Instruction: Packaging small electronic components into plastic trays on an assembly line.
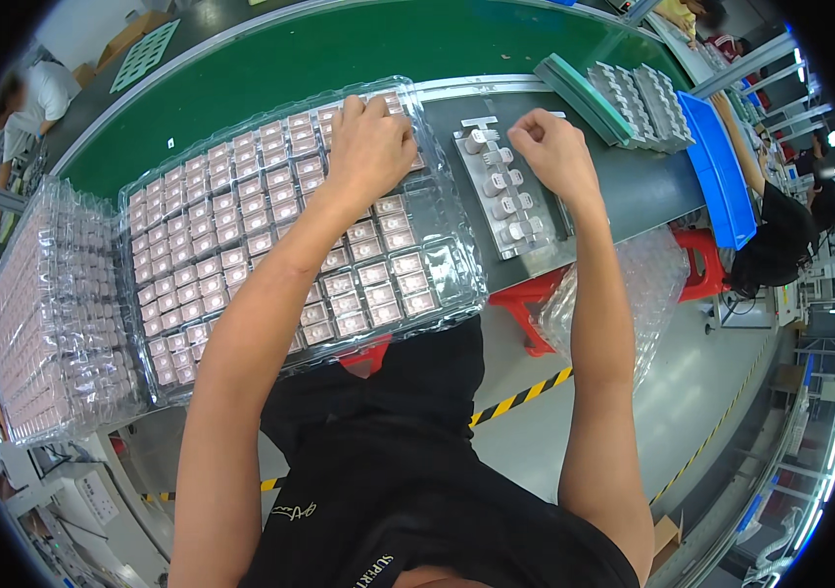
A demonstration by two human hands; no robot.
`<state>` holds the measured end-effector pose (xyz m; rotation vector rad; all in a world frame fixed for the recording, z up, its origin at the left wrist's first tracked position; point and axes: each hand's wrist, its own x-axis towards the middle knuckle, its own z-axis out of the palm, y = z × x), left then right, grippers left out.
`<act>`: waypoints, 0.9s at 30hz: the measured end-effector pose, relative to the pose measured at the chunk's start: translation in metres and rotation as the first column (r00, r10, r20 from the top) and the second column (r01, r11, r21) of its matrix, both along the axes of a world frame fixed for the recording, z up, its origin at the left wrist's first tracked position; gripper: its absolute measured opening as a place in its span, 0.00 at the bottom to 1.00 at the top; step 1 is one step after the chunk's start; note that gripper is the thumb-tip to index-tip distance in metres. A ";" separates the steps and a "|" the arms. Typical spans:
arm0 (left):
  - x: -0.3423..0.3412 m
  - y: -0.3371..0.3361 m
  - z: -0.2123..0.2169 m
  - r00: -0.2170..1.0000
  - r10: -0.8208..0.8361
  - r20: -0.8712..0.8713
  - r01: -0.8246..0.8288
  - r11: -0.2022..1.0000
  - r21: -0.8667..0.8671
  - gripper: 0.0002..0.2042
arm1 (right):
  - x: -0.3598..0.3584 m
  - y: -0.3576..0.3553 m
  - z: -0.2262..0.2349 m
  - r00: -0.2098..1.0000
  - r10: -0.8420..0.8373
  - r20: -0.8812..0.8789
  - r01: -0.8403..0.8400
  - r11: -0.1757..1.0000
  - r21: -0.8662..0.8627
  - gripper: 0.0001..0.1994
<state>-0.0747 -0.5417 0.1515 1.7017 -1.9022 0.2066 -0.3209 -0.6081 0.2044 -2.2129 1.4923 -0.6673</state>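
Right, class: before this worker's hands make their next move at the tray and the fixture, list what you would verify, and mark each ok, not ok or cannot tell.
1. Left hand rests on the far end of the clear tray: ok.
2. Left hand grips a pink part: cannot tell, fingers are curled under.
3. Right hand is closed beside the grey fixture: ok.
4. Fixture slots all filled: cannot tell.
5. Tray lies fully on the bench: not ok, its near edge overhangs.
6. Stack of filled trays sits at the left: ok.

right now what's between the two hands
In the head view, the clear tray's right rim and the near end of a grey fixture of small cylinders lie between left hand and right hand.
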 end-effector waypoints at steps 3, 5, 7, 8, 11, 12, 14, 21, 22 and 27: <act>-0.018 -0.017 0.010 0.983 -0.160 -0.085 0.158 0.987 -0.035 0.08 | -0.016 0.002 -0.016 1.000 0.007 0.018 -0.008 0.996 0.084 0.18; -0.040 -0.029 0.011 0.932 -0.318 -0.177 0.316 0.948 -0.036 0.08 | -0.022 0.000 -0.033 0.994 0.035 0.106 -0.058 0.973 0.222 0.19; -0.056 -0.039 0.010 0.926 -0.351 -0.141 0.355 0.935 0.000 0.08 | -0.021 -0.001 -0.040 0.974 0.021 0.225 -0.103 0.928 0.359 0.13; -0.058 -0.043 0.008 0.927 -0.357 -0.118 0.362 0.932 0.021 0.08 | -0.021 -0.001 -0.039 0.973 0.021 0.229 -0.105 0.927 0.360 0.13; -0.064 -0.047 0.006 0.939 -0.339 -0.055 0.341 0.940 0.028 0.07 | -0.027 -0.004 -0.040 0.956 -0.055 0.290 -0.056 0.931 0.361 0.17; -0.066 -0.047 0.006 0.936 -0.347 -0.054 0.349 0.936 0.031 0.07 | -0.030 -0.005 -0.041 0.954 -0.064 0.291 -0.049 0.930 0.363 0.17; -0.061 -0.046 0.005 0.937 -0.345 -0.058 0.348 0.937 0.032 0.05 | -0.022 -0.001 -0.033 0.950 -0.050 0.309 -0.057 0.943 0.327 0.17; -0.035 -0.043 0.014 0.933 -0.336 -0.131 0.350 0.932 0.099 0.07 | -0.021 -0.007 -0.041 0.959 0.045 0.279 -0.160 0.900 0.406 0.15; -0.029 -0.041 0.017 0.912 -0.353 -0.208 0.376 0.923 0.086 0.08 | -0.020 -0.007 -0.043 0.954 0.050 0.295 -0.169 0.903 0.395 0.16; 0.004 -0.002 0.035 0.909 -0.260 -0.326 0.343 0.911 0.229 0.09 | -0.024 -0.008 -0.049 0.960 0.023 0.279 -0.127 0.924 0.360 0.18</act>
